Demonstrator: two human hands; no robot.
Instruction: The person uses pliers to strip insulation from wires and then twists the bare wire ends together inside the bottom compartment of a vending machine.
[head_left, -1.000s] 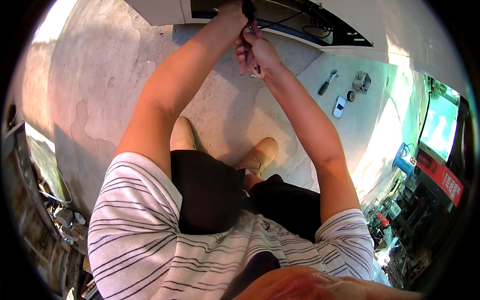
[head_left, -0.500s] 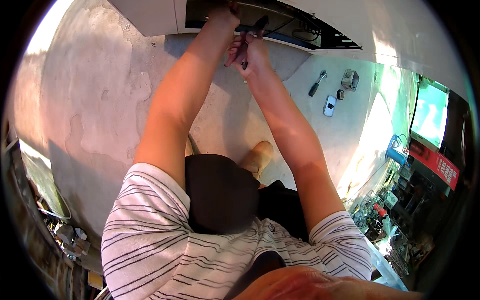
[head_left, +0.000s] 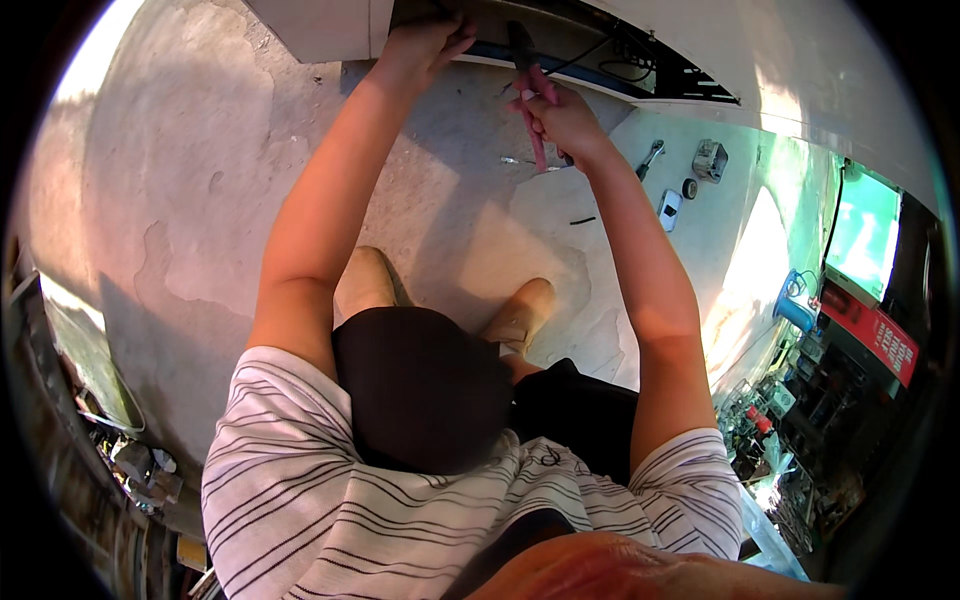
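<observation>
1. At far left, a pile of mixed scrap is lying by the edge of the concrete floor.
2. A tan shoe is resting on the floor near the dark-clad knees.
3. The left hand is sitting at the left end of the opening in the white cabinet. Its fingers are curling partway; whether they are gripping anything cannot be told.
4. A thin, bright piece is lying on the floor, left of the right wrist.
5. The pliers, with reddish handles, are standing out from the right hand, between both hands. Their dark head is pointing up at the opening. How far the jaws are parting cannot be told.
6. The right hand's fingers are closing around the handles.
7. A short dark strip is lying left of the right forearm.
8. A black cable is running through the opening.
9. Right of the forearm, a ratchet wrench, a white device, a black ring and a grey metal block are lying close together.
10. At far right, a blue cylinder is standing near a red sign.
</observation>
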